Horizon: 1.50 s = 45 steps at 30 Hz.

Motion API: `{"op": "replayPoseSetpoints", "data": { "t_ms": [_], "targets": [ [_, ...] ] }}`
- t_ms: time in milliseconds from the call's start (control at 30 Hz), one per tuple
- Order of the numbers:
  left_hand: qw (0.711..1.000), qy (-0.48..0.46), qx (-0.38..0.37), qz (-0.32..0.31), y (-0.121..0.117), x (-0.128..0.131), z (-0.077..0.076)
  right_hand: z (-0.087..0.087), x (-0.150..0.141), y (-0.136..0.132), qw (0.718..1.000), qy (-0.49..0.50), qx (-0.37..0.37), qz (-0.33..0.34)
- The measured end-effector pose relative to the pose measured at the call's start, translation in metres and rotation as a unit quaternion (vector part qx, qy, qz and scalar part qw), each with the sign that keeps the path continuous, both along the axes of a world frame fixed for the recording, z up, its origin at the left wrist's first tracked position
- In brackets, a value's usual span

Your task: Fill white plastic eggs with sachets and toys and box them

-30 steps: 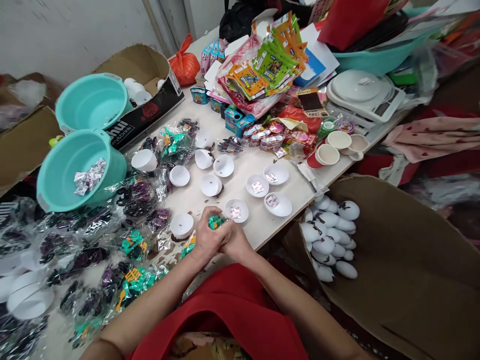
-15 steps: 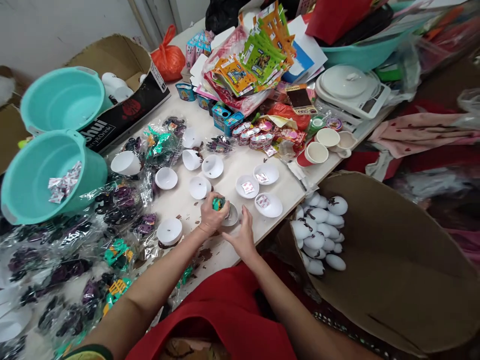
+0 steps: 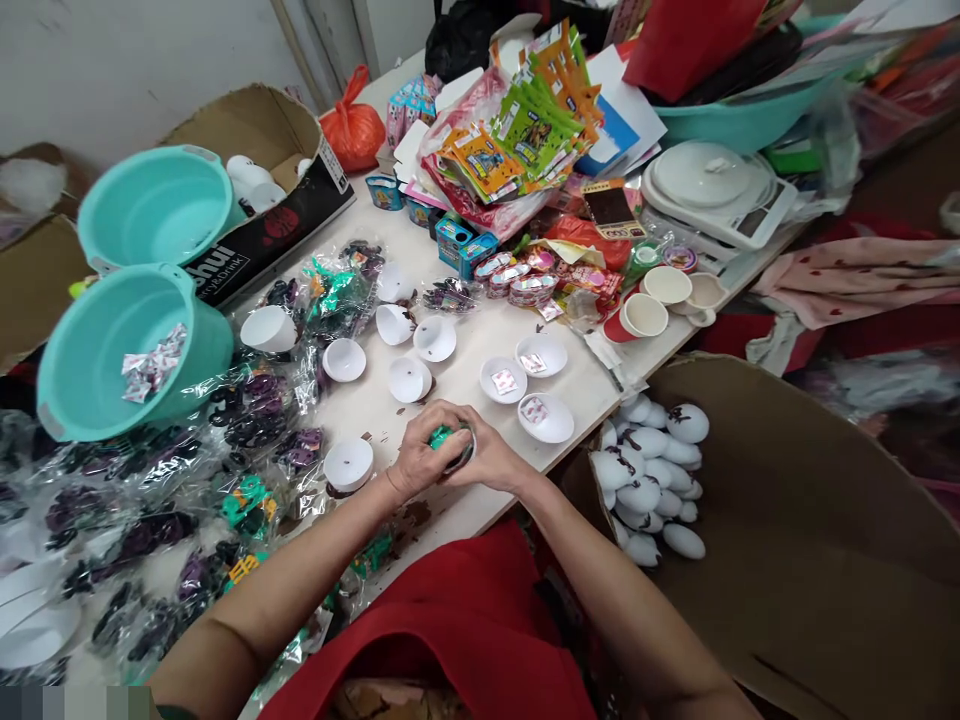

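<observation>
My left hand (image 3: 421,452) has its fingers wrapped round a green toy (image 3: 440,436), pressing it against a white plastic egg half (image 3: 470,452). Curled round the other side of that egg half is my right hand (image 3: 489,455). Both hands meet above the table's front edge and hide most of the shell. To their right lie three egg halves (image 3: 545,430), each with a small pink-and-white packet (image 3: 504,381) inside. On the left, several other egg halves (image 3: 349,464) rest on the table, some with dark markings.
Bagged purple and green toys (image 3: 251,505) cover the table's left side. Two turquoise basins (image 3: 56,370) stand behind them, one holding small packets. A cardboard box (image 3: 810,560) with several white eggs (image 3: 640,495) is at right. Snack packets (image 3: 525,135) and a scale (image 3: 757,215) sit farther back.
My right hand has come in from the side and closed round the egg half. The green toy in my left hand is now pressed into it, and the shell is off the table.
</observation>
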<state>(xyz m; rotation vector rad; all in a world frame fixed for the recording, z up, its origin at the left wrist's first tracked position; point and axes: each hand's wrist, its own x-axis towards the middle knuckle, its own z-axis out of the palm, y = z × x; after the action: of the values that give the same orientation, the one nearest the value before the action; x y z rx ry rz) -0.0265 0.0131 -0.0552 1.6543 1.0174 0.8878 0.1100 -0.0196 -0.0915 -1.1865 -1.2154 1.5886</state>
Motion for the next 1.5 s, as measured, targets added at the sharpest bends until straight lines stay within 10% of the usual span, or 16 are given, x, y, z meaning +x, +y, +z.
{"op": "replayPoseSetpoints", "data": {
  "t_ms": [300, 633, 1000, 1133, 1300, 1500],
  "targets": [
    [0.997, 0.023, 0.056, -0.042, 0.0, -0.024, 0.02, 0.025, -0.012, -0.006, 0.998, 0.047, -0.021, 0.028],
    [0.975, 0.039, -0.072, 0.205, -0.021, -0.018, 0.034, 0.035, -0.048, -0.023, 0.973, -0.129, 0.044, -0.186],
    [0.957, 0.121, 0.212, -0.159, -0.006, -0.045, 0.059, 0.066, -0.02, -0.012, 0.992, 0.049, 0.063, 0.096],
    [0.974, 0.089, 0.203, -0.044, -0.01, -0.052, 0.052, 0.06, -0.027, -0.014, 0.995, 0.097, 0.008, 0.027],
    [0.992, 0.037, 0.022, 0.116, -0.033, -0.038, 0.049, 0.048, -0.042, -0.021, 0.994, 0.062, -0.02, -0.087],
    [0.973, -0.008, 0.206, 0.103, -0.039, -0.023, 0.056, 0.047, -0.038, -0.022, 0.999, 0.03, 0.029, -0.025]
  ]
}}
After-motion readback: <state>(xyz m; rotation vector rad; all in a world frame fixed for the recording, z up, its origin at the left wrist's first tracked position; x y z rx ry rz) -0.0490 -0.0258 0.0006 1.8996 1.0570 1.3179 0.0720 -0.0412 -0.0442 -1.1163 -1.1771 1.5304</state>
